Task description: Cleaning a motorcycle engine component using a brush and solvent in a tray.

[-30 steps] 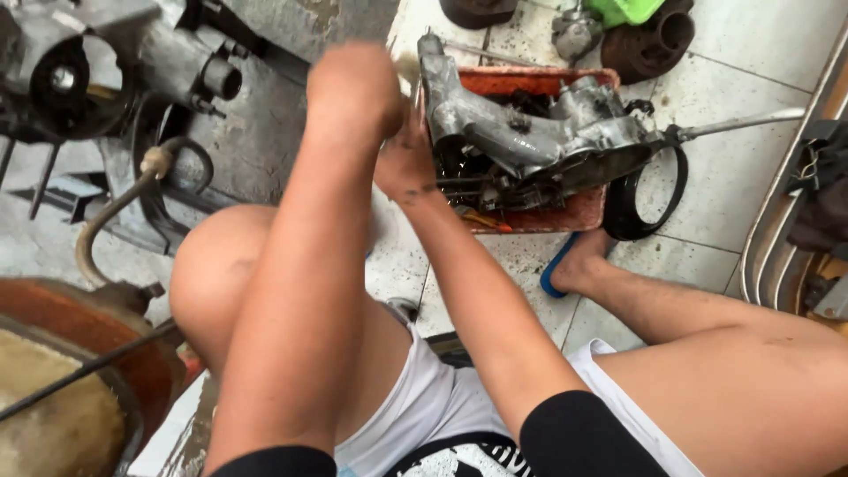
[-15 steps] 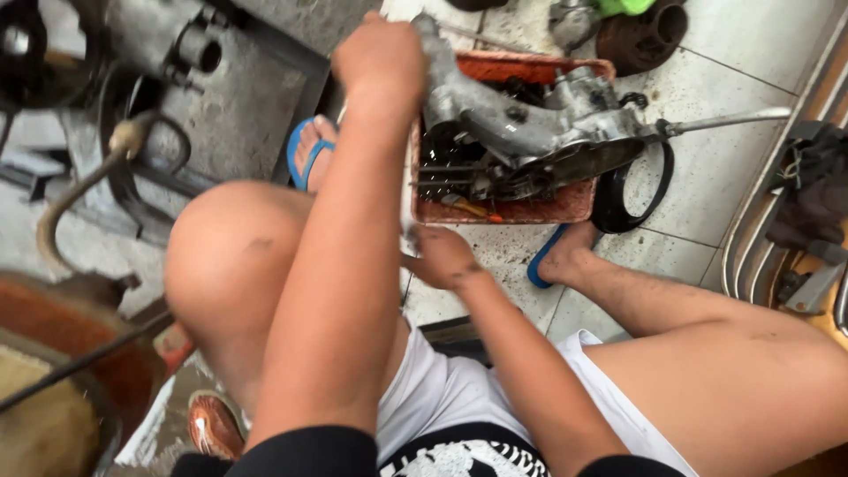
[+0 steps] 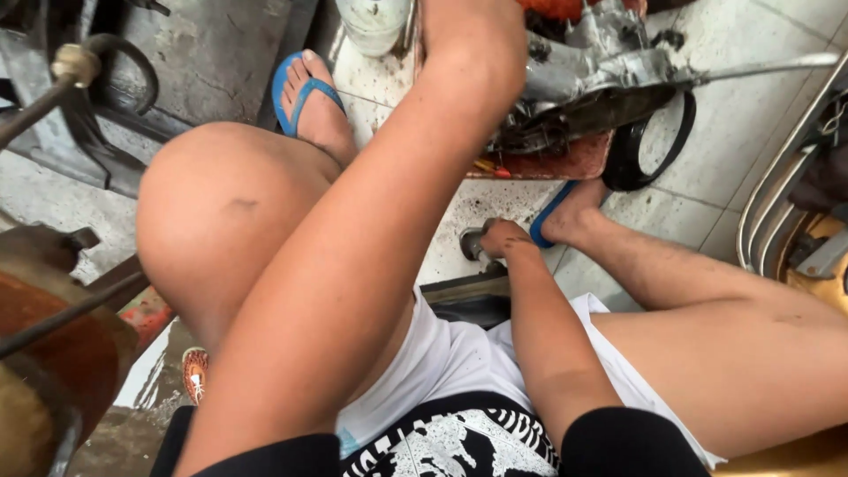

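I sit low with both knees spread over a dirty tiled floor. My left hand (image 3: 473, 44) reaches forward and rests closed on a grey metal engine casing (image 3: 592, 66) that lies in a red tray (image 3: 565, 163). Down between my feet, my right hand (image 3: 503, 240) is closed around a small dark metal part (image 3: 473, 243) on the floor. A long metal shaft (image 3: 768, 66) sticks out of the casing toward the right.
A black rubber ring (image 3: 658, 146) leans by the tray. My feet wear blue sandals (image 3: 291, 84). A white tub (image 3: 371, 22) stands at the top. Rusty round metalwork (image 3: 53, 371) and rods lie left; curved metal tubing (image 3: 786, 177) stands right.
My right hand left the casing and dropped back to the floor between my feet, closing on the small dark part. The view has tilted down and nearer; my left hand stays on the casing.
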